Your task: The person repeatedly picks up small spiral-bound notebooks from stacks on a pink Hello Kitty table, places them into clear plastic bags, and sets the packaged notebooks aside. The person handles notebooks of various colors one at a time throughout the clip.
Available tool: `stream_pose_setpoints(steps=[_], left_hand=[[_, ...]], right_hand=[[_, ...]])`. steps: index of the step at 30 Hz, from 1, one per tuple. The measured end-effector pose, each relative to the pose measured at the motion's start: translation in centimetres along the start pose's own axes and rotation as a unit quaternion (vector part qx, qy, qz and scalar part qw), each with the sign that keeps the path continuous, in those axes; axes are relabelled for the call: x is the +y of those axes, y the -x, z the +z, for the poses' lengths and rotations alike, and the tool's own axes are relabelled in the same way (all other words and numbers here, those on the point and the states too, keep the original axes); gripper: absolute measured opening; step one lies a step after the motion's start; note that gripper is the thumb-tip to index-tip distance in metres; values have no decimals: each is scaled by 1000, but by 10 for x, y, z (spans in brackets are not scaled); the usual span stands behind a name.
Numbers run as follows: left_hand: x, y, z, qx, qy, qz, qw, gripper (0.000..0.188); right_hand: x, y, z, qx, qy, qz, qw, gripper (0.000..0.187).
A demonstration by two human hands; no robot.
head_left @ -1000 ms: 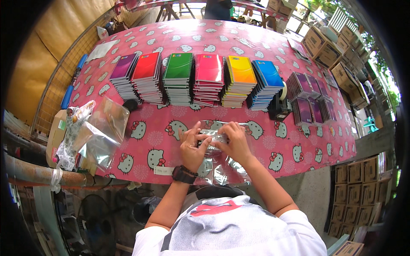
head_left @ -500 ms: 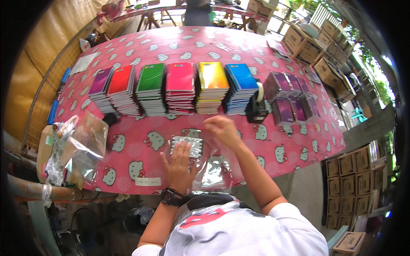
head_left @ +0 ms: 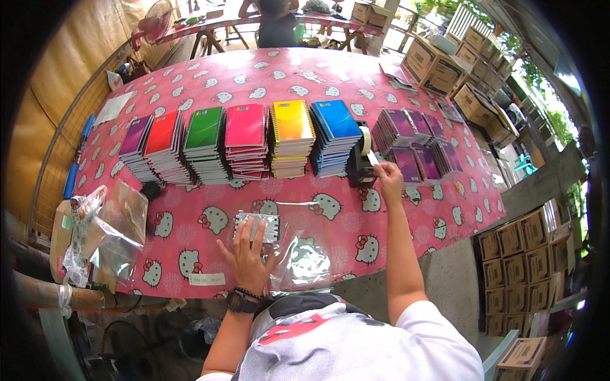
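Observation:
My left hand (head_left: 249, 260) lies flat with spread fingers on a small spiral-bound notebook (head_left: 272, 230), which shows a pale side through clear plastic. The loose part of this clear plastic bag (head_left: 305, 261) spreads to the right of the hand. My right hand (head_left: 390, 180) is at the black tape dispenser (head_left: 362, 175), thumb and fingers pinched on the end of the tape (head_left: 373, 159). Behind the hands stands a row of notebook stacks: purple, red (head_left: 164, 133), green (head_left: 204, 130), pink, yellow (head_left: 292, 124) and blue (head_left: 337, 120).
Right of the dispenser sit packed purple notebook bundles (head_left: 406, 136). Clear plastic bags (head_left: 124, 219) lie at the table's left edge, a paper strip (head_left: 207, 279) near the front. Cardboard boxes (head_left: 518, 267) are stacked on the right; a person (head_left: 277, 25) is at the far table.
My right hand has moved right, from above the plastic bag to the tape dispenser, and now pinches the tape. My left hand stays on the notebook. The view has shifted slightly.

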State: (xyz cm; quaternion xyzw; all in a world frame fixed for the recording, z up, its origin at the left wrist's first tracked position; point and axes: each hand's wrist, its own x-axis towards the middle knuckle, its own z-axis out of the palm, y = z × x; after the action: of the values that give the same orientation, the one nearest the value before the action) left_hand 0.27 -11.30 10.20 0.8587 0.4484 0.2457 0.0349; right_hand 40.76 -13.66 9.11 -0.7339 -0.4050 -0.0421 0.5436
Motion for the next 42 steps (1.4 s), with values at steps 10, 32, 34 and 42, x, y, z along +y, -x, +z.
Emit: stream_pose_setpoints(steps=[10,32,34,42], left_hand=[[5,-3,-8,-4,-20,-7,1000,72],[2,-15,-33,-72,-24,-69,995,99],[3,-27,-33,-82,-61,5,995,102],[14,-73,-9,-3,442,40,896,101]], right_hand=[[-68,57,75,-463,-318,338,755,19],[-76,104,126,-358,126,-39,924,32],[-59,110,91,-307,93,1,947,32],[-77,155,14,-506,-211,338,765,36]])
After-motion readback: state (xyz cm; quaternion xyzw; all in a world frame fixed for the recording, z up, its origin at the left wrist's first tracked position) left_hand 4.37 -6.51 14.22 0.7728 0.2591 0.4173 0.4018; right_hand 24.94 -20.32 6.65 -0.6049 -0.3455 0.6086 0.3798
